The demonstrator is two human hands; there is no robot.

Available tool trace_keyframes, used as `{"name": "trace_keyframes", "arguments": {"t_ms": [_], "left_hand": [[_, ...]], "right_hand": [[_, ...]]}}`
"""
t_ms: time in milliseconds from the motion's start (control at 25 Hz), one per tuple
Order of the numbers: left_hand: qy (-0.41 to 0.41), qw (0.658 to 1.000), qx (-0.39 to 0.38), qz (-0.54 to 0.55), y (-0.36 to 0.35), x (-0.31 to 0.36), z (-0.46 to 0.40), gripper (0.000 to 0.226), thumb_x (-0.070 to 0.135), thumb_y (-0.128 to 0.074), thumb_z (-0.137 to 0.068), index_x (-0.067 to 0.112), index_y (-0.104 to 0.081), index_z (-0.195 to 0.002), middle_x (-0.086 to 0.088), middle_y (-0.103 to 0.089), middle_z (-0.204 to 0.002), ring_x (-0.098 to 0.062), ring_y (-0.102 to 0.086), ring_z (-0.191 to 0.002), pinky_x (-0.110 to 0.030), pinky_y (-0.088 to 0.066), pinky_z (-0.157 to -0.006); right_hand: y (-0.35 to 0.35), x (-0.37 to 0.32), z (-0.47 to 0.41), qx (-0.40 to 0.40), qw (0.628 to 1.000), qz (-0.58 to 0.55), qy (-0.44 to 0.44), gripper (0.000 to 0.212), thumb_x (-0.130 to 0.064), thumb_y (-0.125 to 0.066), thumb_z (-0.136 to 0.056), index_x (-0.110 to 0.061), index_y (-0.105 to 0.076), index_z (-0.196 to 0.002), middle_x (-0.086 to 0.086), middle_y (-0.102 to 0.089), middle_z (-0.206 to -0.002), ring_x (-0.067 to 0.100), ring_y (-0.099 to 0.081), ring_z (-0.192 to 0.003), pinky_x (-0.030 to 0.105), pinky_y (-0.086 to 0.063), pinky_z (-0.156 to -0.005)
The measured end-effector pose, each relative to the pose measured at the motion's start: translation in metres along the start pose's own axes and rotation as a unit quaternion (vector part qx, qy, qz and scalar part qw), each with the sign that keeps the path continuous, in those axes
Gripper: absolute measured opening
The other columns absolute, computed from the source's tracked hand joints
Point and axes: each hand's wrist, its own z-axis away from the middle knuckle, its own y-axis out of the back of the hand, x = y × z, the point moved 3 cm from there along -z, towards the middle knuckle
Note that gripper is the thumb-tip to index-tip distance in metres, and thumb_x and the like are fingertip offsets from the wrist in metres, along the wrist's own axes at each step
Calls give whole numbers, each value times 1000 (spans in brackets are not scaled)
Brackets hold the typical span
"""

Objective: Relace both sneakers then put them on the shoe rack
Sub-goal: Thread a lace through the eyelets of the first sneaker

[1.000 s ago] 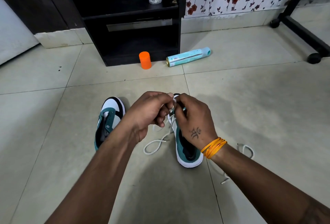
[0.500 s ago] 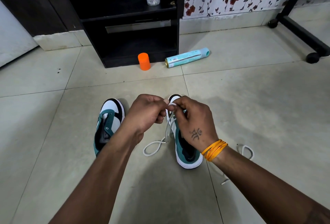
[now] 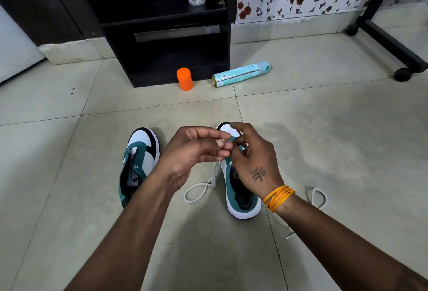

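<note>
Pinching the white cord shoelace between them, the left hand and right hand meet fingertip to fingertip over the toe of the right-side teal, white and black sneaker on the tiled floor; lace loops trail left of that sneaker, its unlaced twin sneaker further left, the black shoe rack well beyond
</note>
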Motion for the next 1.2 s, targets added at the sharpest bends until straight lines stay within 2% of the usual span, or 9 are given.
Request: {"name": "trace_keyframes", "arguments": {"t_ms": [120,240,400,560,800,880,1000,1080,1200], "left_hand": [[-2,999,49,-23,4,-13,-6,12,2,-71,-93,2,-79,-101,-18,-78,-88,-23,-72,-75,-35,-62,-81],[-12,992,80,-102,5,-20,-11,9,7,-77,-90,13,-83,-88,-8,-77,-84,-14,-67,-73,-33,-59,-72],[23,991,47,-122,3,-21,-11,11,4,-75,-92,11,-81,-85,-7,-74,-78,-13,-59,-57,-28,-55,-58],[41,995,29,-81,3,-27,-15,8,2,-74,-92,5,-80,-90,-10,-74,-78,-13,-57,-57,-25,-54,-56],[14,991,57,-118,-5,-34,-22,2,8,-78,-91,7,-77,-89,-4,-71,-74,-10,-60,-59,-25,-54,-59],[-4,984,114,-140,-8,-38,-27,6,13,-80,-88,16,-79,-83,4,-70,-71,-5,-60,-61,-23,-49,-61],[-67,954,188,-222,-21,-42,-36,8,18,-79,-82,24,-80,-77,9,-73,-77,0,-63,-68,-20,-47,-68],[-100,933,205,-279,-33,-45,-41,8,21,-75,-80,26,-78,-76,7,-71,-85,-5,-65,-77,-25,-51,-73],[-101,892,214,-385,-44,-55,-41,8,24,-70,-80,28,-76,-77,5,-60,-92,-15,-63,-88,-29,-48,-69]], "right_hand": [[5,-1,5,21,999,-46,10,44,-5,-64,-90,-29,-62,-127,-11,-70,-89,12,-60,-60,18,-46,-62],[7,-3,7,17,994,2,105,32,-5,-67,-92,-23,-71,-117,-12,-70,-97,10,-65,-73,25,-52,-69],[9,4,6,1,982,68,177,19,-9,-68,-95,-21,-76,-107,-6,-67,-95,13,-65,-81,34,-53,-69],[12,8,5,-26,970,119,212,11,-16,-66,-98,-21,-73,-105,-6,-64,-95,18,-64,-76,40,-53,-63],[13,21,5,8,990,81,116,4,-21,-65,-95,-22,-65,-99,-10,-62,-95,12,-59,-75,42,-53,-67],[13,30,7,24,994,100,38,18,-29,-66,-90,-27,-63,-107,-12,-63,-101,11,-63,-79,40,-55,-70],[2,46,14,-40,981,177,-76,42,-44,-66,-79,-32,-58,-119,-8,-59,-113,20,-66,-94,40,-56,-76],[-7,53,17,-70,973,211,-64,45,-43,-66,-81,-27,-58,-122,-2,-58,-115,26,-63,-99,42,-55,-74],[-12,62,16,-54,974,218,-24,25,-28,-60,-87,-18,-62,-111,4,-57,-104,32,-60,-94,41,-50,-71]]}}
